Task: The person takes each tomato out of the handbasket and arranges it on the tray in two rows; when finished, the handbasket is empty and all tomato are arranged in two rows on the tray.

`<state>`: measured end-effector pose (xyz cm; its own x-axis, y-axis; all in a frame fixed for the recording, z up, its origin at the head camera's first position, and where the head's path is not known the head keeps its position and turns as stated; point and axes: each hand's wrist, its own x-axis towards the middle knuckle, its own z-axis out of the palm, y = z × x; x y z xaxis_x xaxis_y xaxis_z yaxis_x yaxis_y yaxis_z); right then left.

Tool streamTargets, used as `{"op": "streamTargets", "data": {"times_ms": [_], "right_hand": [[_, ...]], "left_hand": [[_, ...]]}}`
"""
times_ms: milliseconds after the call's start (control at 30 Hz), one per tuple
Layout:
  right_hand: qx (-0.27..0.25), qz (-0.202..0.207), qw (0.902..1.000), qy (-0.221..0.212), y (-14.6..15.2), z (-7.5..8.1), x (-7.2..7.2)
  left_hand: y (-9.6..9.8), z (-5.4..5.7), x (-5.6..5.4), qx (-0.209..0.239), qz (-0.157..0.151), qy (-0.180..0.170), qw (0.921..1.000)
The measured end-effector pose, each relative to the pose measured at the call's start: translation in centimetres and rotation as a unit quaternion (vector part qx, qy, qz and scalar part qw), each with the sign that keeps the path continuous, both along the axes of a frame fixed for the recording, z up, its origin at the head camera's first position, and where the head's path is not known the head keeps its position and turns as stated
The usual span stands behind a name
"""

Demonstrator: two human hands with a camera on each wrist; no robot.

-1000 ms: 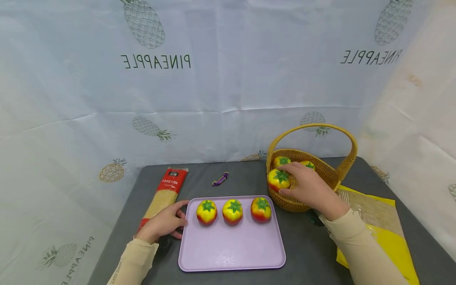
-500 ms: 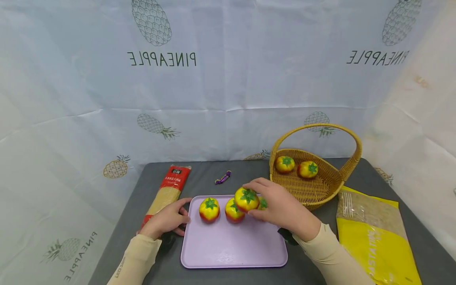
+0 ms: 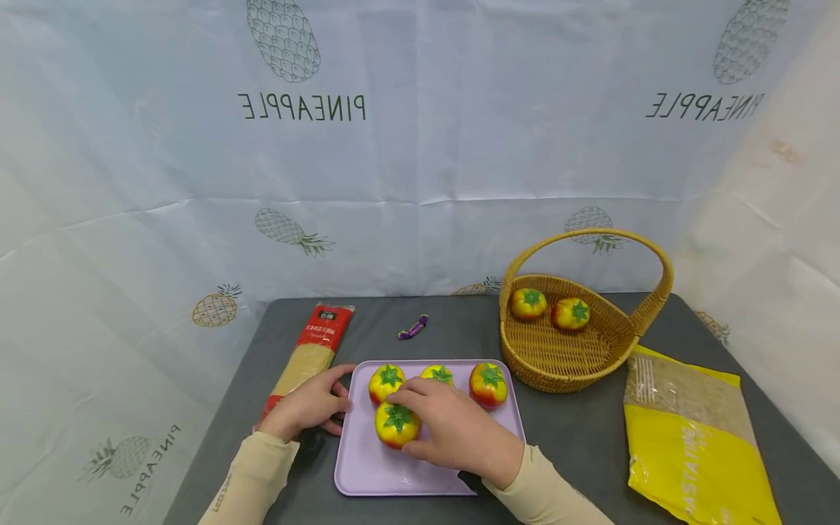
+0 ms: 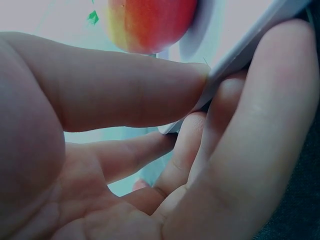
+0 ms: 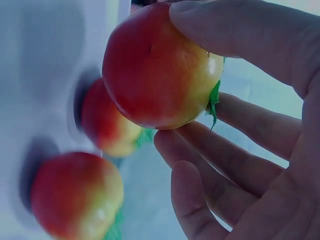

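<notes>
My right hand (image 3: 459,432) grips a red-and-yellow artificial tomato (image 3: 396,426) with a green leafy top, over the left part of a lilac tray (image 3: 380,475). In the right wrist view the thumb and fingertips are around this tomato (image 5: 155,70). Behind it, a row of similar tomatoes stands along the tray's far side: a left one (image 3: 384,384), a middle one (image 3: 438,374) partly hidden by the hand, and a right one (image 3: 488,386). My left hand (image 3: 311,403) pinches the tray's left edge, thumb (image 4: 165,95) at the rim and fingers underneath.
A wicker basket (image 3: 564,379) with a tall handle stands at the back right, two tomatoes (image 3: 529,304) inside. A yellow pasta bag (image 3: 695,445) lies at the right. A red spaghetti packet (image 3: 318,339) lies left, and a purple-wrapped candy (image 3: 413,327) behind the tray.
My right hand has taken a tomato from the basket and carried it left across the tray, to in front of the row. The left hand has stayed at the tray's edge.
</notes>
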<state>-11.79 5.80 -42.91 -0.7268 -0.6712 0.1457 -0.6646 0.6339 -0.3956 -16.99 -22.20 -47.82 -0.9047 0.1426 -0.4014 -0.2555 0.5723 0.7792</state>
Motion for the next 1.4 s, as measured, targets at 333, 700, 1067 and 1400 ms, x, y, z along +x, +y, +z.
{"op": "streamTargets", "data": {"times_ms": [333,700,1067,1400], "right_hand": [[0.009,0.019,0.9995,-0.023,-1.8,-1.6,0.6],[0.027,0.038,0.9989,-0.004,-2.6,-2.6,0.9],[0.039,0.043,0.9983,0.009,-2.8,-3.0,1.1],[0.040,0.042,0.9983,0.006,-2.9,-3.2,0.9]], "left_hand": [[0.1,0.2,0.3,-0.007,-0.005,0.005,0.9999],[-0.1,0.1,0.2,0.010,-0.009,0.004,0.9999],[0.0,0.2,0.2,0.004,-0.006,-0.004,1.0000],[0.0,0.1,0.0,0.002,-0.005,0.002,1.0000]]}}
